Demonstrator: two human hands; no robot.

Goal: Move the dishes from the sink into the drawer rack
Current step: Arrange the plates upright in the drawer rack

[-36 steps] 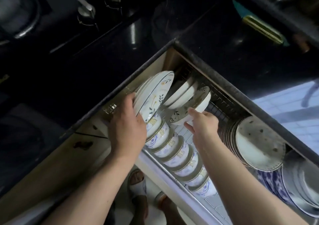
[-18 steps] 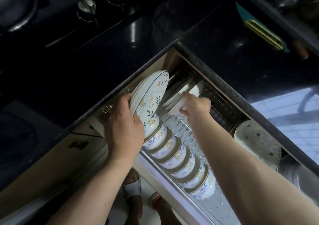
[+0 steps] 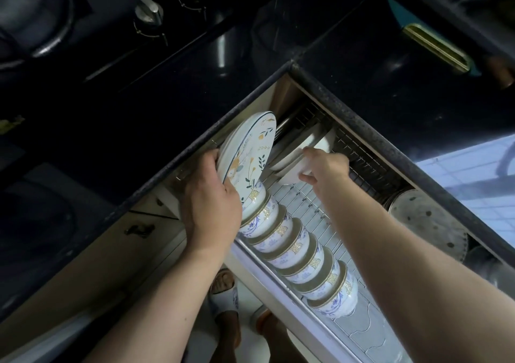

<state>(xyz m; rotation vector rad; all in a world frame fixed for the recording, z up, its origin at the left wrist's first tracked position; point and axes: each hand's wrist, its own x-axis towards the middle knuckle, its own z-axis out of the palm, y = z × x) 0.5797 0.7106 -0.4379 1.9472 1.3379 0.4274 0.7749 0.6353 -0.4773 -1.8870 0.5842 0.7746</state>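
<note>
While the left hand [image 3: 210, 204] grips them, floral plates [image 3: 248, 151] stand tilted

The left hand [image 3: 210, 209] covers the lower edge of the stack of white flower-painted plates [image 3: 248, 151], and its fingers lie out of sight behind them. The right hand [image 3: 324, 167] hides most of the plain white bowl [image 3: 289, 177] it holds. The black worktop [image 3: 390, 89] overhangs the back of the wire drawer rack [image 3: 309, 209], where the white dishes [image 3: 301, 145] sit in shadow. The speckled round plates [image 3: 423, 220] are blurred. The picture's bottom edge cuts off both forearms.
</note>
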